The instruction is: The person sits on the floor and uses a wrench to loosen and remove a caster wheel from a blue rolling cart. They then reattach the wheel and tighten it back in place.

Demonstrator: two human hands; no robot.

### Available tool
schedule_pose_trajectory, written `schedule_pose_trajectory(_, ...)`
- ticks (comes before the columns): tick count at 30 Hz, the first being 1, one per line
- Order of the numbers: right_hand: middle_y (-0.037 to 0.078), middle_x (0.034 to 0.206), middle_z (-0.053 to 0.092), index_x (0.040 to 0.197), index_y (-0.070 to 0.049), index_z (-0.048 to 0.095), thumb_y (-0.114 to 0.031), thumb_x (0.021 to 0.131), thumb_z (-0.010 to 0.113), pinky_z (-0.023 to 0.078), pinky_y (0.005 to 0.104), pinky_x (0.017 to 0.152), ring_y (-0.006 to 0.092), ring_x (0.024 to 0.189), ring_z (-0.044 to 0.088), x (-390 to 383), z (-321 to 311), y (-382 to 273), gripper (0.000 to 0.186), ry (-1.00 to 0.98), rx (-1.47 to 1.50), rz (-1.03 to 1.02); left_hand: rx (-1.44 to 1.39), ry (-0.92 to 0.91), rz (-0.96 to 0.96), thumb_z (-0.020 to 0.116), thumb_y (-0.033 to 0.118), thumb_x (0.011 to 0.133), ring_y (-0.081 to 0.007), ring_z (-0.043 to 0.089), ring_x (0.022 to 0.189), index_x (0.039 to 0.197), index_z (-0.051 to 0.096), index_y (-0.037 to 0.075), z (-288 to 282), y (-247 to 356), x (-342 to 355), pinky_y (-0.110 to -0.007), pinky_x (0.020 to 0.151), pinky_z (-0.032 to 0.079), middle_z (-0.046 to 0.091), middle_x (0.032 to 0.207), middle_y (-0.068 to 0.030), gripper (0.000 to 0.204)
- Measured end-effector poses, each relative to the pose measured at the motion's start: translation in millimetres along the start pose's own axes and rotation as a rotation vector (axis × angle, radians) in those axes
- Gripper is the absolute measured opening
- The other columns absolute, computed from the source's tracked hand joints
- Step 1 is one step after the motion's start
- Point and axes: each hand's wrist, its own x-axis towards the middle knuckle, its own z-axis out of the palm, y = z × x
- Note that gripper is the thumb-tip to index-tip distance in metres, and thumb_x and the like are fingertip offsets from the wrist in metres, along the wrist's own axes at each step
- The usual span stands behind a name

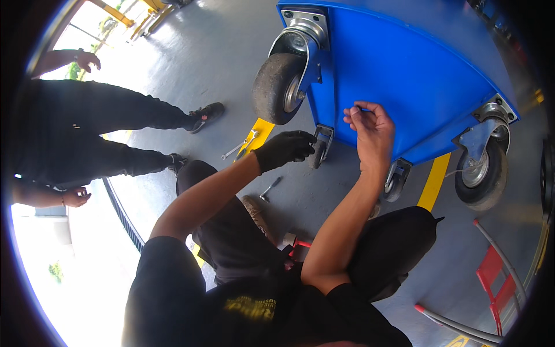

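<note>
My left hand (286,149), in a black glove, hovers by a small caster wheel (319,151) at the near edge of a blue metal cart (399,69). Its fingers are curled together; whatever may be between them is hidden. Bare and raised in front of the blue panel, my right hand (373,124) has thumb and fingertips pinched. A tiny dark spot shows at the pinch, too small to name. Large swivel casters carry black tyres, one at the left (283,87) and one at the right (483,168). Another small caster (396,180) is below my right hand.
Wrenches (234,149) lie on a yellow floor stripe (260,134) left of my gloved hand. A ratchet-like tool (270,189) rests on the grey floor near my shoe. Another person in dark trousers (110,115) stands at the left. A red-and-grey tubular frame (497,283) is at the lower right.
</note>
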Motion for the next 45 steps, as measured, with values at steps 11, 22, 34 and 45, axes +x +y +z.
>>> schedule_pose_trajectory(11, 0.007, 0.092, 0.07, 0.099, -0.002, 0.07, -0.005, 0.086, 0.075, 0.053, 0.0272, 0.072, 0.0144, 0.083, 0.066, 46, 71, -189, 0.014, -0.093, -0.561, -0.631, 0.718, 0.228, 0.719, 0.065, 0.01, 0.085, -0.0219, 0.066, 0.068, 0.091, 0.061, 0.001, -25, 8, 0, -0.035, 0.063, 0.053, 0.064, 0.073, -0.0092, 0.012)
schedule_pose_trajectory(22, 0.005, 0.096, 0.073, 0.103, -0.003, 0.073, -0.006, 0.086, 0.076, 0.054, 0.027, 0.079, 0.0123, 0.086, 0.068, 60, 63, -117, 0.017, -0.084, -0.583, -0.625, -0.164, -0.022, 0.526, 0.056, 0.003, 0.093, -0.011, 0.062, 0.06, 0.109, 0.061, 0.001, -7, 39, -18, -0.025, 0.051, 0.049, 0.064, 0.075, -0.0036, 0.016)
schedule_pose_trajectory(34, 0.004, 0.093, 0.072, 0.1, -0.004, 0.074, -0.002, 0.084, 0.076, 0.053, 0.0264, 0.075, 0.0133, 0.079, 0.065, 51, 74, -96, 0.016, -0.035, -0.565, -0.674, -1.084, -0.459, 0.364, 0.04, 0.061, 0.1, -0.0262, 0.071, 0.093, 0.14, 0.046, 0.002, 9, 74, 7, -0.037, 0.071, 0.062, 0.062, 0.122, -0.0195, 0.071)
schedule_pose_trajectory(45, 0.008, 0.095, 0.07, 0.097, -0.003, 0.073, 0.004, 0.083, 0.074, 0.055, 0.0282, 0.074, 0.0169, 0.083, 0.068, 68, 86, -88, 0.015, 0.054, -0.495, -0.852, -0.657, -0.304, 0.477, 0.059, 0.041, 0.097, -0.014, 0.058, 0.054, 0.13, 0.054, 0.006, 43, 87, 30, -0.028, 0.042, 0.042, 0.067, 0.086, -0.0093, 0.048)
